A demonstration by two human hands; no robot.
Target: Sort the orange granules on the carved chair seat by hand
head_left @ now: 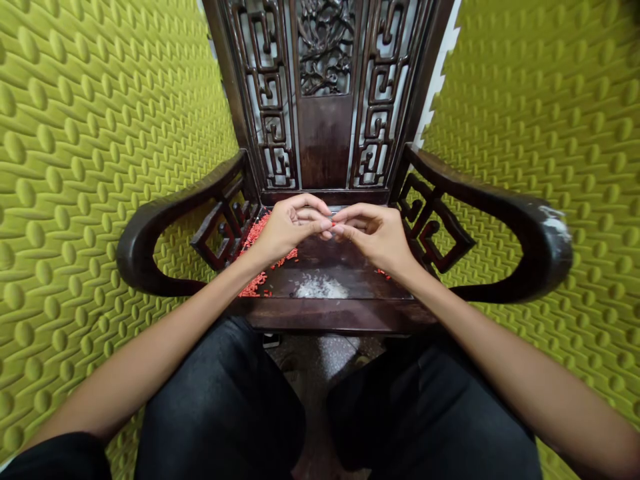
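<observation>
Above the seat of a dark carved wooden chair, my left hand (300, 223) and my right hand (373, 230) meet fingertip to fingertip. Both are closed in a pinch. Between them shows a small red piece (333, 225), mostly hidden by the fingers; which hand grips it more firmly is hard to see. Many small red pieces (255, 283) lie heaped along the left of the seat, partly behind my left hand and forearm. Near the seat's front edge is a pile of small clear or whitish pieces (321, 287). A few more red pieces (383, 273) lie below my right hand.
Curved armrests flank the seat, a left armrest (145, 240) and a right armrest (545, 247). The tall openwork chair back (325, 140) rises behind. Yellow-green textured padding (75, 167) covers both sides. My knees are close to the seat's front edge (320, 313).
</observation>
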